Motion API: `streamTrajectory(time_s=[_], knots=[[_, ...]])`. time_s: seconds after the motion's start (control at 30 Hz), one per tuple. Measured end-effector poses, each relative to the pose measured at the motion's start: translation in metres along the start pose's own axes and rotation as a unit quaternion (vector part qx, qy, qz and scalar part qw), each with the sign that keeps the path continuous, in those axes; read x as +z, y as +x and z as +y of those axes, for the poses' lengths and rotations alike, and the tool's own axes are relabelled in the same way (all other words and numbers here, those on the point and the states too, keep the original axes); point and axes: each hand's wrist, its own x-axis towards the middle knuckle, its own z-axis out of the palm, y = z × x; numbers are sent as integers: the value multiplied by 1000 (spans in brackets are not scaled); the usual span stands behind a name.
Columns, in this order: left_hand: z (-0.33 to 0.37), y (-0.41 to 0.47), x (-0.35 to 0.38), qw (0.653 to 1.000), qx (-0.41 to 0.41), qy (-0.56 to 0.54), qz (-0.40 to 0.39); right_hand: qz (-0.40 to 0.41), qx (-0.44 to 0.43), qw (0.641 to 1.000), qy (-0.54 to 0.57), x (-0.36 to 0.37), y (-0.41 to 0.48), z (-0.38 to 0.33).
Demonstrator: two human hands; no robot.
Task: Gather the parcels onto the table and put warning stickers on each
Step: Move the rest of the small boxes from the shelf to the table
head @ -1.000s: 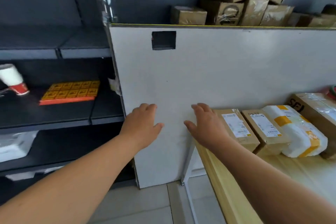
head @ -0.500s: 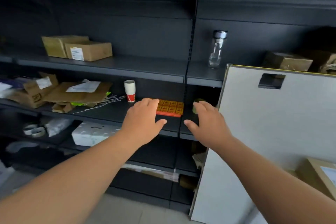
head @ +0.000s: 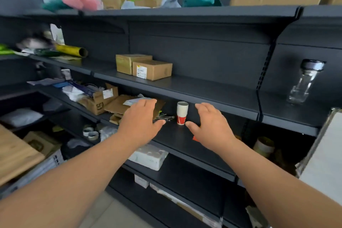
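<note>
Two small brown cardboard parcels sit side by side on a dark shelf, the front one (head: 152, 70) with a white label, the other (head: 127, 62) behind it to the left. My left hand (head: 141, 120) and my right hand (head: 211, 126) are held out in front of the shelf below them, fingers straight, holding nothing. A red corner of the orange sticker sheet (head: 195, 138) peeks out beside my right hand; the rest is hidden. An opened SF box (head: 99, 101) and flattened cardboard lie left of my left hand.
A red-and-white paper cup (head: 182, 112) stands between my hands. A glass jar (head: 305, 81) sits on the shelf at the right. A white board (head: 325, 155) leans at the far right. A wooden tabletop (head: 14, 153) shows at the lower left. Tape rolls (head: 90, 133) lie lower down.
The view has swung left from the white board and the table parcels to the dark shelving. Both hands stay held out, open, and now sit either side of the paper cup.
</note>
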Motion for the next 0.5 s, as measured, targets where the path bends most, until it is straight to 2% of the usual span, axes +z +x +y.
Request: streamTrajectory(time_s=[0.3, 0.5], knots=[[-50, 115, 21, 998, -43, 9, 52, -4, -44, 998, 45, 33, 145, -6], [-76, 181, 35, 991, -107, -6, 76, -12, -47, 996, 74, 53, 224, -6]])
